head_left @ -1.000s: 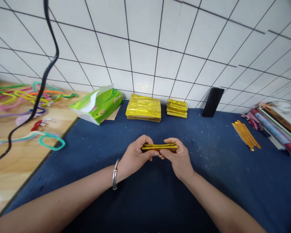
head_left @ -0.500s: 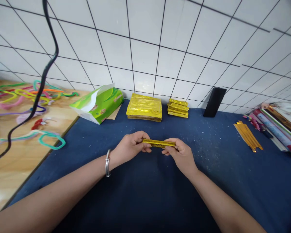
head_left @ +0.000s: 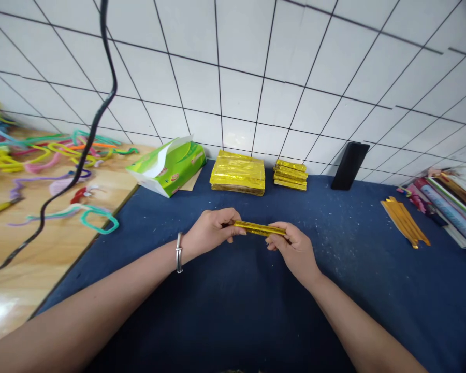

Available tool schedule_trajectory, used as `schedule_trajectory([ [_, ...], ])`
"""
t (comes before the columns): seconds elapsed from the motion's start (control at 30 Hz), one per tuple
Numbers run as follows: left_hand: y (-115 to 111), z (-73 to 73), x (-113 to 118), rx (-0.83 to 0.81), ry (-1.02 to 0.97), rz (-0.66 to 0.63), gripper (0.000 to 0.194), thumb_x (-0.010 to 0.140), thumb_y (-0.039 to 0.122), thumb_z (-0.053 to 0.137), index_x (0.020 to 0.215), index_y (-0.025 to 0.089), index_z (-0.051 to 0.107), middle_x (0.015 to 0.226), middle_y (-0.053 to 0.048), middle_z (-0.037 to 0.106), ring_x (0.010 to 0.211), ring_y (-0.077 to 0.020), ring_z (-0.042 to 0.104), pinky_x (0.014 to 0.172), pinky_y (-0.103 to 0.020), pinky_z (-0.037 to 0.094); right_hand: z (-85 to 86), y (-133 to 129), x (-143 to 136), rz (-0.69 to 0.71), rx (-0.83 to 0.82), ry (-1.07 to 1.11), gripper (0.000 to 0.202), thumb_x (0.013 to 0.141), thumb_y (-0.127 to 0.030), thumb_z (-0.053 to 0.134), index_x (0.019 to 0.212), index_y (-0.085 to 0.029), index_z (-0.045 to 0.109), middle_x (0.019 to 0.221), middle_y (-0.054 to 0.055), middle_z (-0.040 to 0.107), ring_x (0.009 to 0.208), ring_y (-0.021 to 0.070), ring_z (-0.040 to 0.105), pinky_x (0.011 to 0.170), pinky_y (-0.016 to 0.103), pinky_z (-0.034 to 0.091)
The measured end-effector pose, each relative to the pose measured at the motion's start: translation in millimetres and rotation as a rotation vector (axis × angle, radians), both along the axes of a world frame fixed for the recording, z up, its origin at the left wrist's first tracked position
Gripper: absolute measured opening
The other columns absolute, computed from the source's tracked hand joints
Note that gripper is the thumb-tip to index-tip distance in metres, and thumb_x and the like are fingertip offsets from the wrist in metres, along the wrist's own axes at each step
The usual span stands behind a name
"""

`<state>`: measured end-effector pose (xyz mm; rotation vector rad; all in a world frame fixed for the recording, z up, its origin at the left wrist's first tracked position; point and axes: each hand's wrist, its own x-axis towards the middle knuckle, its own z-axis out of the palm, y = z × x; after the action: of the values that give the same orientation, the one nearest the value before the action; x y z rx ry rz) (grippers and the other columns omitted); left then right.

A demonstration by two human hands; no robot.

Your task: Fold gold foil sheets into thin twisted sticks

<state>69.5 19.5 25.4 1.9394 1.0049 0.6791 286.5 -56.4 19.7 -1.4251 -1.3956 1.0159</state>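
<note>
Pinching the gold strip [head_left: 259,228] with left hand [head_left: 212,228] and right hand [head_left: 298,250], best by its ends: likely light, slick, creasable.

Shiny, metallic-looking gold paper gives the folded strip [head_left: 258,228] at center its gleam, matched by the crinkled, glossy top of the sheet stack [head_left: 237,170] behind it, whose layered edges look duller and papery. A polished, silver-toned metal bangle [head_left: 179,253] catches the light above a dark blue work surface [head_left: 225,311], matt and pale-flecked, beside a smooth, varnished-looking wood tabletop [head_left: 42,272] bearing fuzzy loops [head_left: 115,224]. Glazed-looking white tiles [head_left: 241,88] reflect light behind a slick green printed packet [head_left: 186,162] and a smooth black slab [head_left: 349,166].
</note>
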Motion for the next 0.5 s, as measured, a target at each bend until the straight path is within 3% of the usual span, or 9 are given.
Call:
schedule_trajectory([
  [0.5, 7.4, -5.6, -5.9, 0.141, 0.064, -0.062, 0.014, 0.083, 0.031, 0.056, 0.077, 0.018, 0.059, 0.061, 0.005, 0.056, 0.054, -0.0062, 0.05, 0.053, -0.016, 0.038, -3.8, 2.6, 0.2, -0.006, -0.016, -0.029, 0.025, 0.082, -0.035, 0.056, 0.101, -0.019, 0.061, 0.075, 0.001, 0.065, 0.062, 0.0129, 0.064, 0.063, 0.028, 0.055],
])
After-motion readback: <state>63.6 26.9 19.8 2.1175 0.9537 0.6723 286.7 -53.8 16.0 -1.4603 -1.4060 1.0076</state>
